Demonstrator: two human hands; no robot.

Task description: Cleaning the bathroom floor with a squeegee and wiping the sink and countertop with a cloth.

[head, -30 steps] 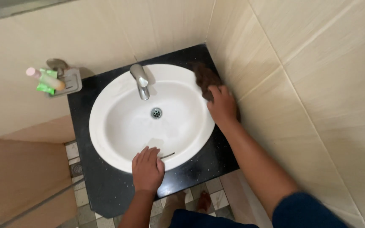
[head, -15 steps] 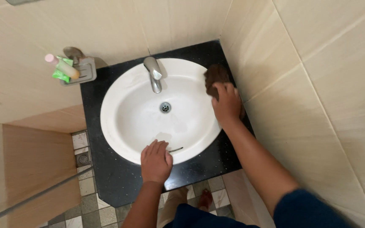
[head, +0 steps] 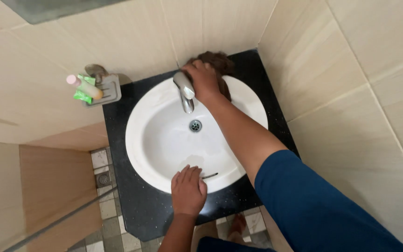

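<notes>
My right hand [head: 204, 80] presses a brown cloth [head: 218, 63] against the back rim of the white basin [head: 150, 126], right beside the chrome tap [head: 184, 91]. Most of the cloth is hidden under my fingers. My left hand [head: 188, 190] rests palm down on the basin's near rim, fingers together, holding nothing. The drain [head: 195, 125] sits in the middle of the bowl. The basin is set in a black stone counter [head: 131, 210].
A metal wall dish [head: 106, 88] left of the counter holds a pink-capped bottle [head: 84, 86] and a green packet [head: 82, 97]. Beige tiled walls close in behind and to the right. A glass panel edge [head: 61, 219] and mosaic floor tiles [head: 101, 161] lie lower left.
My right hand has slid the brown cloth from the right side of the basin rim to the back, next to the tap. The left hand has stayed on the near rim.
</notes>
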